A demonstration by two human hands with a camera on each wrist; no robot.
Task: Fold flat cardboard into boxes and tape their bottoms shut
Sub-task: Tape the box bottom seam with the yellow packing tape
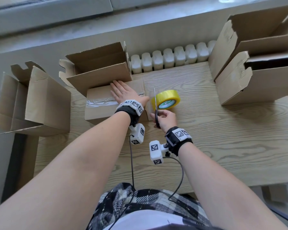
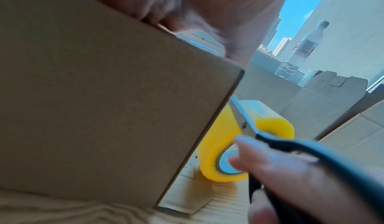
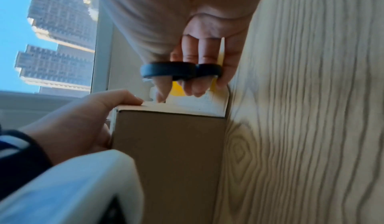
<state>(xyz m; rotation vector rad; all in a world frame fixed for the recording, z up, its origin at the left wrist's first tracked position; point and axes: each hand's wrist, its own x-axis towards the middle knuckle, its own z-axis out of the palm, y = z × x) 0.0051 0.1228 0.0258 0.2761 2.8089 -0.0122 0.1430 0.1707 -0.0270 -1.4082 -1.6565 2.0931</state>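
A cardboard box lies bottom up on the wooden table, with a strip of clear tape along its seam. My left hand lies flat with straight fingers on the taped bottom, its thumb at the box's right edge. My right hand grips black-handled scissors, fingers through the loops. The blades point away from me, between the box's right end and a yellow tape roll that lies on the table just right of the box. In the left wrist view the blades cross in front of the roll.
An open box stands right behind the taped one, another at the table's left edge, and two more at the right. A row of white bottles lines the back. A clear water bottle stands on the window sill.
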